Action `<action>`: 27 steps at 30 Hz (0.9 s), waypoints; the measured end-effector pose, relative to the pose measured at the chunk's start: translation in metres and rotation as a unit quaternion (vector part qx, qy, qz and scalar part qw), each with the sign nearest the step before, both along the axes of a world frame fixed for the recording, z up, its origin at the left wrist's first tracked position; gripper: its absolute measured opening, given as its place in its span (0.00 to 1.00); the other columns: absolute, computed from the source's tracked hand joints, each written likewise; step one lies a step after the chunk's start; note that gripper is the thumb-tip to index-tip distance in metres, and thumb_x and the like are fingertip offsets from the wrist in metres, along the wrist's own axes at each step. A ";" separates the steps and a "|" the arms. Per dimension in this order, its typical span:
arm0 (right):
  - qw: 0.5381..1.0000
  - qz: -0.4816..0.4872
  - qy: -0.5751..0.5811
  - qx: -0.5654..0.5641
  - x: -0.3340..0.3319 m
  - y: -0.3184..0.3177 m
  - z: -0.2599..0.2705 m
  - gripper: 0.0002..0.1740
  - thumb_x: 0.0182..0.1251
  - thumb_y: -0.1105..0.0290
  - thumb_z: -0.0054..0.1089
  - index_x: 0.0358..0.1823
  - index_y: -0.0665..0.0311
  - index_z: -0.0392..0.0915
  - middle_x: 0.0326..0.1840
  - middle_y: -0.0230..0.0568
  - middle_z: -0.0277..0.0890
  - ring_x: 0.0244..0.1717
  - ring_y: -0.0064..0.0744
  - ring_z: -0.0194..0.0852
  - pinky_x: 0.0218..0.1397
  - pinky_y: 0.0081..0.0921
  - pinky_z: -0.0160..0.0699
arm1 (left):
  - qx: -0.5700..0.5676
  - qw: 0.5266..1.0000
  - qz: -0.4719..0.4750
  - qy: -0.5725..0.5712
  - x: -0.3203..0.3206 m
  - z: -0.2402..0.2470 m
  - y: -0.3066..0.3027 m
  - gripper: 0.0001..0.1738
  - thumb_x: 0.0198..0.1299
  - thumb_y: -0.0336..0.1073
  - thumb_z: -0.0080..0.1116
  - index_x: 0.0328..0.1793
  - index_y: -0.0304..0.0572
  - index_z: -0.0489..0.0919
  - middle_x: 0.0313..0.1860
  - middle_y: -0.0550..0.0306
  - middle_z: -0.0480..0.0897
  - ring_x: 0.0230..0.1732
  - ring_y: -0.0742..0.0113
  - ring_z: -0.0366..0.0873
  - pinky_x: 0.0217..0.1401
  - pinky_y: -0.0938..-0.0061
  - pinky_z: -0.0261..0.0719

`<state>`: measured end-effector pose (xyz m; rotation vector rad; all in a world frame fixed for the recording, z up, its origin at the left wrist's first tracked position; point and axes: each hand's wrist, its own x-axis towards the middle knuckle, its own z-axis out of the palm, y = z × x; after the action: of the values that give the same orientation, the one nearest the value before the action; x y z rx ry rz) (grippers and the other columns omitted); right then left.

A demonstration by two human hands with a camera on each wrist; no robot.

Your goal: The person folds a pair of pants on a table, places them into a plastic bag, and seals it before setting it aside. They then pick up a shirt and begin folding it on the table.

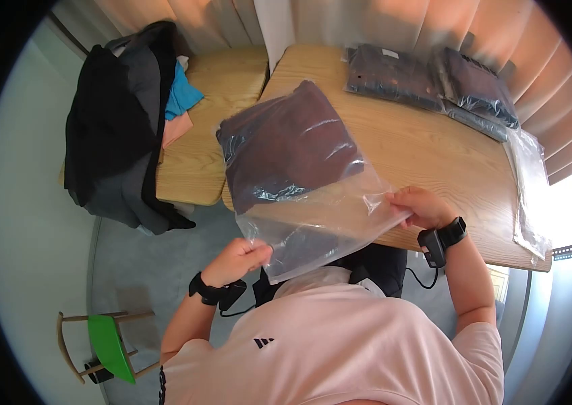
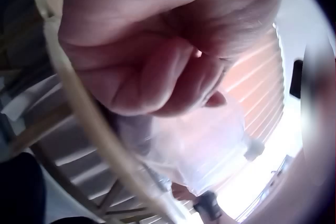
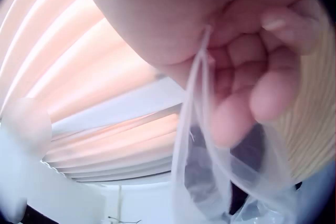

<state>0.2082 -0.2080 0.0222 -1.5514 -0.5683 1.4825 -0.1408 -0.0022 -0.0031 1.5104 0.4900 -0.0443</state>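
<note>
A clear plastic bag [image 1: 313, 233] stretches between both hands, its loose end toward the person's body. Inside its far part lies a folded dark maroon garment [image 1: 293, 145], which reaches over the table's near left corner. My left hand [image 1: 237, 261] pinches the bag's left edge between thumb and curled fingers; in the left wrist view the left hand [image 2: 157, 50] shows its fingers folded into the palm. At the bag's right corner, my right hand [image 1: 422, 206] pinches the film. The right wrist view shows the bag's edge [image 3: 197, 92] running up into the right hand [image 3: 247, 61].
Several bagged dark garments [image 1: 394, 75] lie along the table's [image 1: 448, 155] back right. Flat clear bags [image 1: 529, 196] hang near its right edge. Left, a pile of black and grey clothes [image 1: 117, 121] covers another table [image 1: 195, 165]. A green chair [image 1: 110, 347] stands lower left.
</note>
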 end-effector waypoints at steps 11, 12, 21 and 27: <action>0.882 -0.022 0.106 0.459 0.022 0.089 0.261 0.13 0.72 0.62 0.47 0.31 0.63 0.67 0.21 0.24 0.60 0.20 0.14 0.54 0.17 0.10 0.52 | -0.239 0.878 0.123 -0.395 0.066 0.279 0.098 0.08 0.67 0.33 0.47 0.33 0.43 0.68 0.19 0.68 0.59 0.18 0.80 0.55 0.18 0.84 0.52; 0.876 -0.021 0.094 0.472 0.012 0.078 0.283 0.13 0.72 0.62 0.47 0.31 0.63 0.67 0.21 0.24 0.60 0.20 0.14 0.54 0.17 0.10 0.52 | -0.198 0.878 0.058 -0.431 0.059 0.297 0.095 0.08 0.67 0.33 0.46 0.33 0.43 0.68 0.19 0.68 0.59 0.18 0.80 0.55 0.17 0.85 0.52; 0.894 -0.143 0.044 0.422 0.015 0.057 0.282 0.12 0.70 0.63 0.52 0.34 0.65 0.67 0.21 0.24 0.60 0.20 0.11 0.53 0.13 0.08 0.48 | -0.231 0.885 0.037 -0.403 0.097 0.288 0.111 0.04 0.66 0.31 0.45 0.37 0.41 0.68 0.22 0.66 0.59 0.21 0.78 0.57 0.19 0.85 0.56; 0.918 -0.203 -0.042 0.337 0.036 0.081 0.253 0.16 0.71 0.63 0.50 0.48 0.70 0.73 0.33 0.35 0.76 0.40 0.27 0.75 0.35 0.16 0.70 | -0.194 0.913 0.091 -0.348 0.143 0.260 0.147 0.05 0.62 0.35 0.55 0.33 0.45 0.74 0.23 0.65 0.70 0.29 0.71 0.70 0.30 0.79 0.69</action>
<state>0.2441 -0.1274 0.2752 -1.0936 -0.6693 0.7819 0.0026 0.1445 0.2569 0.9907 0.0315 0.5035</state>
